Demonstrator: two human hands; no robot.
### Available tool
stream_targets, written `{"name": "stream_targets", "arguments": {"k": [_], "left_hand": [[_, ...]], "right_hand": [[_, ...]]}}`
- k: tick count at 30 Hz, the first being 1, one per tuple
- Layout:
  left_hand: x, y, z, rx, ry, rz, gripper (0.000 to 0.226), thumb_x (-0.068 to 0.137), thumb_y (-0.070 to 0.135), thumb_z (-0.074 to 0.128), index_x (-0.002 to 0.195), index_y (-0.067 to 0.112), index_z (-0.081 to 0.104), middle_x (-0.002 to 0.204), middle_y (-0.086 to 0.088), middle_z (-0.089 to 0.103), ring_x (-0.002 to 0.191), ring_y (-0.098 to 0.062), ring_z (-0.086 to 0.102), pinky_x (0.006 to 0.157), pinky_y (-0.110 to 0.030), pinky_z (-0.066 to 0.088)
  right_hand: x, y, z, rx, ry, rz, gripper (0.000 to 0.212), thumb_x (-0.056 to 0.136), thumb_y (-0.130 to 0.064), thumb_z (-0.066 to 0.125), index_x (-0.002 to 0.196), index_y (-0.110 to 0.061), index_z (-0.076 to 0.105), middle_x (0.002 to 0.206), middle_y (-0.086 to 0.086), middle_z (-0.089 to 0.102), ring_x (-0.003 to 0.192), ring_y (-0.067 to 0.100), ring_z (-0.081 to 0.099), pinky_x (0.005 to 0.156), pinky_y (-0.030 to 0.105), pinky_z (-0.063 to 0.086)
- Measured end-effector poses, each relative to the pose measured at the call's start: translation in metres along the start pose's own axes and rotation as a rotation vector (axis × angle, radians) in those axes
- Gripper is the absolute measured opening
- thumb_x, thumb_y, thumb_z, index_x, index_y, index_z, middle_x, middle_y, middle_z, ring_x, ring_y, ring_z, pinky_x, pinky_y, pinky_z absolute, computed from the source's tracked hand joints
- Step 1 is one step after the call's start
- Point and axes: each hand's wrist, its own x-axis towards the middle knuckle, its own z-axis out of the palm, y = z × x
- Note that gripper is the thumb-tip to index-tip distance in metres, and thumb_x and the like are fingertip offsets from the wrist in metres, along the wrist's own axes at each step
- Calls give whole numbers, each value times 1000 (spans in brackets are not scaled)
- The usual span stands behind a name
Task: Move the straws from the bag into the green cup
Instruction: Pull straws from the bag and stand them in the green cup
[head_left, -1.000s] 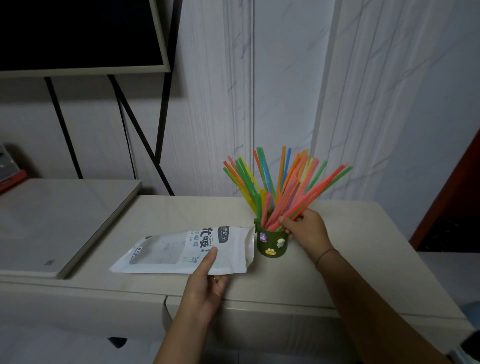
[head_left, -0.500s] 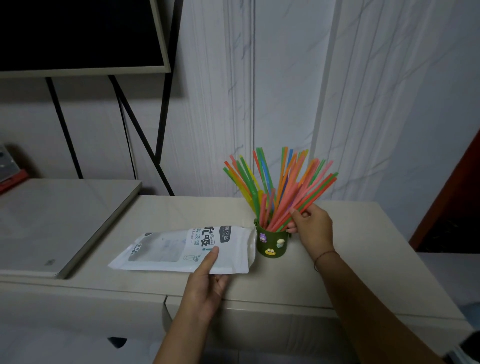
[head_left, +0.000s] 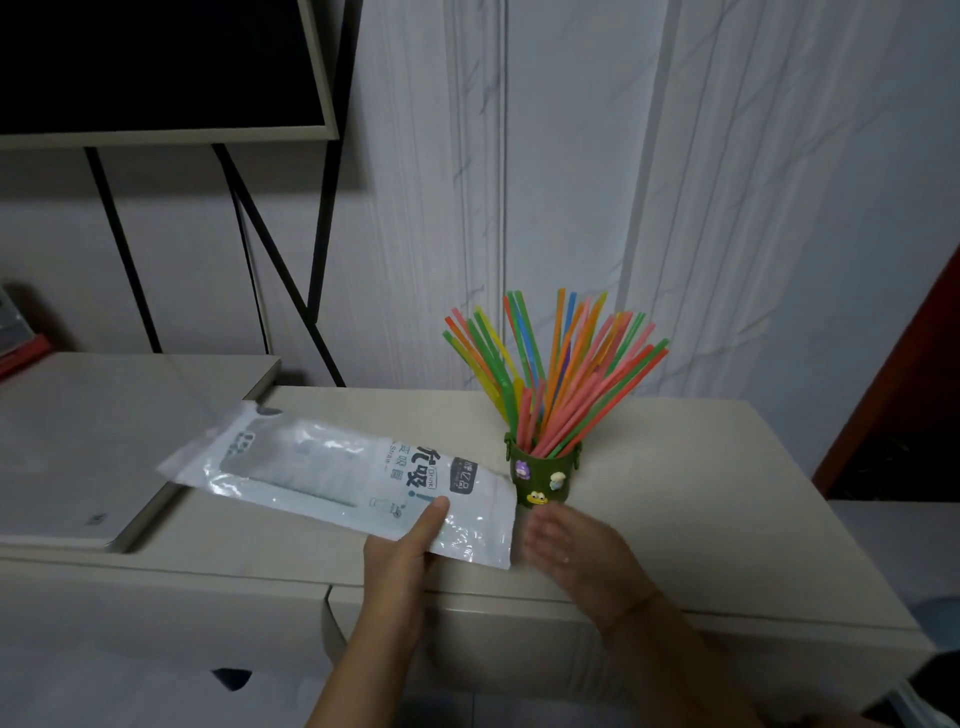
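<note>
Straws (head_left: 566, 374) released; right hand (head_left: 576, 561) loose, blurred; left hand (head_left: 400, 566) pinches bag (head_left: 322, 467), now lifted.

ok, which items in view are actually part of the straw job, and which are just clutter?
In the job:
- straws, standing in the green cup
- bag, pinched by the left hand
- right hand, blurred, holding nothing

Lying about:
- dark screen on its black stand
- pale slab
- red item, left edge
</note>
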Motion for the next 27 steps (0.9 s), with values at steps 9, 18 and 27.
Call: {"name": "stream_targets", "arguments": {"k": [9,18,27], "left_hand": [[-10,6,9,262,-147,261,32,70,6,84,94,23,72,94,15,76,87,-4,72,68,-10,52],[-1,10,1,190,-124,209,33,69,17,85,99,27,74,102,9,76,94,-9,72,80,-24,57],[10,13,-10,-248,46,-55,31,86,10,66,117,16,64,112,-6,73,104,-24,68,94,-44,51]], "right_hand": [[-5,22,27,219,-151,202,21,89,-11,57,100,3,68,86,19,74,89,32,66,57,41,60],[-5,20,18,-16,-44,102,16,90,-2,53,77,-6,63,72,11,63,62,17,53,44,19,45],[0,-15,-14,-52,50,-252,16,84,13,53,78,1,62,62,13,51,50,12,46,41,15,44]]}}
